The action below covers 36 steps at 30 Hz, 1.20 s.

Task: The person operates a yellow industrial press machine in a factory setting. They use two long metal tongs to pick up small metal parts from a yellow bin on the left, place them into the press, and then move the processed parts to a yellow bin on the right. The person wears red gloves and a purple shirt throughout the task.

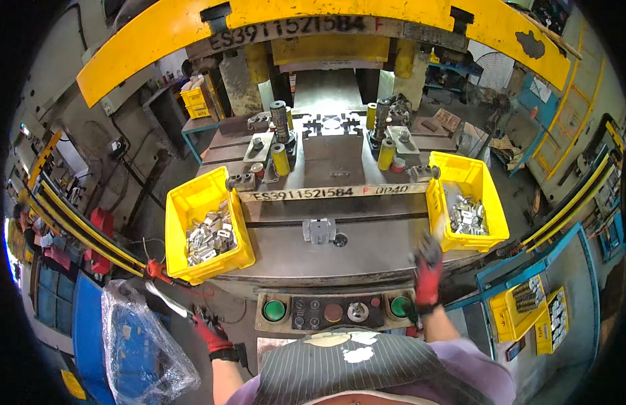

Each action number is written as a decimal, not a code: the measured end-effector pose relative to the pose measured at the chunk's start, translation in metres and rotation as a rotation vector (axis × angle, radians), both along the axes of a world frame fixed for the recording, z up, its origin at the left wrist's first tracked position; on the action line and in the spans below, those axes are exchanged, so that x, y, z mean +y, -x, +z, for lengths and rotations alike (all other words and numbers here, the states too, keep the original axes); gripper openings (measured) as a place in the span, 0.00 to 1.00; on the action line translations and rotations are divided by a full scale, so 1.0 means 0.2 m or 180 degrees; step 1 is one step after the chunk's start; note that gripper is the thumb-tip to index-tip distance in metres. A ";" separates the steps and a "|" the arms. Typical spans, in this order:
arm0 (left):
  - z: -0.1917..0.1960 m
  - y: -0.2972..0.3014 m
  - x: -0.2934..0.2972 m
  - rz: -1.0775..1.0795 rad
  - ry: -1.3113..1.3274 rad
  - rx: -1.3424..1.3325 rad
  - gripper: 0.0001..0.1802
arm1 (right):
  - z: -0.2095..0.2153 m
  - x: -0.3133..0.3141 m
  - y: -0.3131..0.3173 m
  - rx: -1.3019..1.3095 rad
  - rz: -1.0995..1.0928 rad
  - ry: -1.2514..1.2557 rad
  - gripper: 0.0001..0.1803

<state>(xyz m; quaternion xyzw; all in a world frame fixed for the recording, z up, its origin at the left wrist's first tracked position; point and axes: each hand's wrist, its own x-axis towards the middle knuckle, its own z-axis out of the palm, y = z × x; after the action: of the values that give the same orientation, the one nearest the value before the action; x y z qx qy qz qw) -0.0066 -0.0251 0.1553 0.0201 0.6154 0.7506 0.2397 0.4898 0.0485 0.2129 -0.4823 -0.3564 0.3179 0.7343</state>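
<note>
My left hand [210,333], in a red glove with dark fingertips, is low at the left, apart from the press. Its fingers close round the end of a long pale tool [167,300] that points up and left; its exact kind is unclear. My right hand [429,275], gloved alike, reaches over the front edge of the press bed [387,246], just left of the right yellow bin [476,241]. Motion smears its fingertips, so any grip is uncertain. Small shiny metal parts [468,217] fill that bin's bottom. A silver metal piece [319,231] lies on the bed beside a dark round hole.
A second yellow bin [212,270] of metal parts stands at the bed's left. Behind the front bar [336,194] rise the die's guide posts [280,121]. The control panel [336,313] with green buttons sits before me. Clear plastic wrap [147,344] covers something blue at lower left.
</note>
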 end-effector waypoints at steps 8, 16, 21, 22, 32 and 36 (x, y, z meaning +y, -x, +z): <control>-0.85 0.22 -0.05 -0.2869 0.0618 -0.1025 0.07 | -0.85 -0.72 -0.52 0.1232 0.0502 0.2746 0.14; -0.78 0.04 0.22 -0.5110 0.1955 0.1151 0.10 | -1.60 -0.57 -0.67 -0.2526 0.1991 0.1696 0.16; -0.71 -0.06 0.18 -0.4232 0.2314 0.0081 0.07 | -1.77 -0.54 -0.66 -0.1955 0.1619 0.2119 0.13; -0.75 -0.05 0.19 -0.4235 0.2384 0.0153 0.07 | -1.81 -0.55 -0.68 -0.1886 0.1586 0.2146 0.12; -0.87 -0.02 0.22 -0.4052 0.2156 -0.0119 0.12 | -1.59 -0.48 -0.70 -0.0829 0.2500 0.3103 0.26; -0.83 -0.04 0.21 -0.4039 0.1903 -0.0453 0.16 | -1.50 -0.50 -0.66 -0.0852 0.2234 0.3125 0.21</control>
<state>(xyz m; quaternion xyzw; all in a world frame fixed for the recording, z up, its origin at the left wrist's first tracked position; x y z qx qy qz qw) 0.0015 0.0179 -0.0106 0.2593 0.6476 0.2641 0.6661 0.6217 -0.0519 -0.0880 -0.6537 -0.3950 0.6042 0.2272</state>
